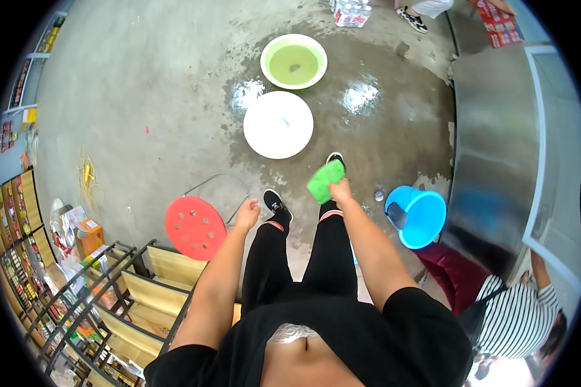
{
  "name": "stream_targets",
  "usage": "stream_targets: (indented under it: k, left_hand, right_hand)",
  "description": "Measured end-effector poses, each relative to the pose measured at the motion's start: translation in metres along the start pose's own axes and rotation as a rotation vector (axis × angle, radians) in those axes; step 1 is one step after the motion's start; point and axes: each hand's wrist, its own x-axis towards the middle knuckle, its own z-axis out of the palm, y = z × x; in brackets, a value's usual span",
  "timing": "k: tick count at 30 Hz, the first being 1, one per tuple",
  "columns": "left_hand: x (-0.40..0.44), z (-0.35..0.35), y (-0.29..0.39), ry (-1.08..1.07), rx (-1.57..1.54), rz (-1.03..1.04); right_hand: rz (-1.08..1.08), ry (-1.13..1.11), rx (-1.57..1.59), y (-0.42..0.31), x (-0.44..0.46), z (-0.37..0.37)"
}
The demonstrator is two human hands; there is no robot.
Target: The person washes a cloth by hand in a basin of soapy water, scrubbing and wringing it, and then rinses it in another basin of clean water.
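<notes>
My right hand [341, 190] is closed on a green cloth [325, 181], which hangs in front of my right shoe. My left hand [248, 213] is in the air near the red stool [195, 227], fingers loosely bent and nothing in them. Ahead of my feet is a white round basin [278, 124] on the wet floor; I cannot tell whether it is upright. Just beyond it, a second basin [294, 40] holds cloudy greenish water with a small dark thing in it. To my right stands a blue bucket [430, 220] with a dark grey object at its rim.
Empty-looking shelf racks [152, 290] are at my left, near an orange box [90, 237] and a yellow cord [87, 173]. A steel cabinet [490, 129] runs along the right. A person in a striped shirt [519, 316] is behind the bucket. Bottled water packs [352, 13] stand ahead.
</notes>
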Motion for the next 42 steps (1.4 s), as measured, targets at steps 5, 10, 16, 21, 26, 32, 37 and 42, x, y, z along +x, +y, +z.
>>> stream_targets:
  k: [5,10,16,21,26,32,37,42]
  left_hand:
    - [0.059,0.046,0.015,0.006,-0.221,-0.136]
    - [0.136,0.106,0.036,-0.027,-0.39,-0.261]
    - [0.258,0.147,0.025,0.049,-0.561,-0.077]
    - [0.38,0.164,0.003,0.204,-0.456,0.0]
    - [0.459,0.168,0.005,0.533,-0.292,-0.104]
    - [0.482,0.14,0.005,0.338,-1.073,-0.224]
    - [0.476,0.117,0.022,-0.138,-1.557,-0.24]
    - [0.462,0.107,0.01,-0.214,-1.423,-0.305]
  right_hand:
    - [0.252,-0.341,0.155,-0.047,0.098,0.073]
    - [0.006,-0.165,-0.802,-0.009,0.204,0.102]
    - [-0.766,-0.224,-0.888,0.007,0.288,0.123]
    - [-0.869,-0.153,-1.276,0.044,0.375,0.168]
    - [-0.68,-0.338,-1.289,0.035,0.418,0.214]
    - [-0.42,-0.314,-0.737,0.019,0.432,0.226]
    - [-1.133,-0.296,-0.583,0.02,0.378,0.223]
    - [-1.248,-0.403,-0.485,0.02,0.322,0.228]
